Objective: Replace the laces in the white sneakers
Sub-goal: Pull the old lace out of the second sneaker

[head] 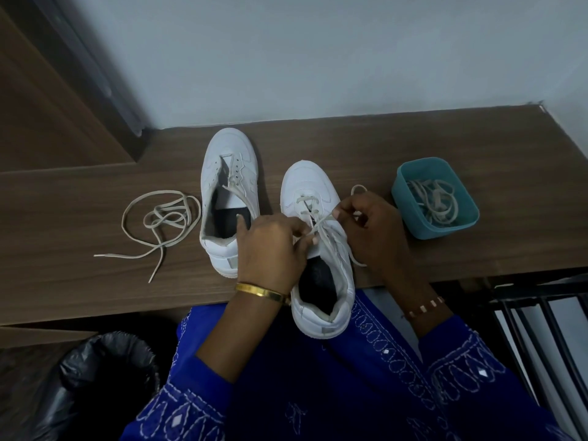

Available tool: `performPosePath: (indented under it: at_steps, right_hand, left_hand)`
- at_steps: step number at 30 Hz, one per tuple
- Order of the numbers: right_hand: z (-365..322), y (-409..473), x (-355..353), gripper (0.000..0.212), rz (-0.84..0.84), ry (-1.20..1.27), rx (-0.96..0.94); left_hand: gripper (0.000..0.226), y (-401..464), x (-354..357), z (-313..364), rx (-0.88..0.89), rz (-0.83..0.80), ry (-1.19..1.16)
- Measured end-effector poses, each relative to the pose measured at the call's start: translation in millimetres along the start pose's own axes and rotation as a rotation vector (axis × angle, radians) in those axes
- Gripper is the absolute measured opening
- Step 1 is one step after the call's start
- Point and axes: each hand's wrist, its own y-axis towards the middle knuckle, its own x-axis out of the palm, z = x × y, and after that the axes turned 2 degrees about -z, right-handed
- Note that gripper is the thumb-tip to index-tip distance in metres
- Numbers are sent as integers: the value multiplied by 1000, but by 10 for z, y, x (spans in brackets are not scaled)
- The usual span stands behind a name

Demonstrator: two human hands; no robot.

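Near shoe: the white sneaker (321, 259) sits at the table's front edge, its heel hanging over the person's lap; a pale lace (310, 206) already crosses its lower eyelets.
Left hand: the left hand (270, 246) rests over the shoe's inner side, fingers curled, pinching one strand of that lace near the tongue.
Right hand: the right hand (372, 224) pinches the other strand between thumb and forefinger, a small loop standing up behind the knuckles.
Far shoe: the second sneaker (227, 186) stands just left, mostly unlaced; only a short bit of lace shows near its upper eyelets.
Loose lace: a single lace (159, 218) lies tangled on the wooden table (413, 138), well left of both shoes.
Tub: a teal tub (434, 198) at the right holds more laces, old or new I cannot tell.
Progress: roughly a third, in my judgement; the near shoe's upper eyelets and nearly all of the far shoe remain.
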Motion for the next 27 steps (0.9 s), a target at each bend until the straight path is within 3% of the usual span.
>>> performPosePath:
  at_steps: [3, 9, 13, 15, 17, 21, 24, 27]
  right_hand:
    - [1, -1, -16, 6, -10, 8, 4]
    - [54, -2, -40, 9, 75, -59, 64]
    - [190, 54, -52, 13, 177, -49, 188]
    - [226, 59, -38, 13, 174, -78, 214]
    - [206, 45, -37, 13, 141, -137, 180]
    - [58, 9, -41, 31, -1, -214, -36]
    - [-45, -3, 19, 29, -139, -215, -202]
    - [-34, -12, 69, 25, -125, -182, -238]
  left_hand:
    - [7, 74, -38, -46, -81, -65, -313]
    - [12, 84, -130, -58, -39, -113, -358]
    - [24, 88, -321, -128, -82, -249, -764]
    - [28, 103, -376, -148, -167, -217, -921]
    - [26, 103, -345, -158, -166, -140, -787]
    - [34, 94, -230, -135, 26, 4, -146]
    - [48, 106, -113, -22, 169, -18, 4]
    - [33, 79, 26, 68, 210, -110, 33]
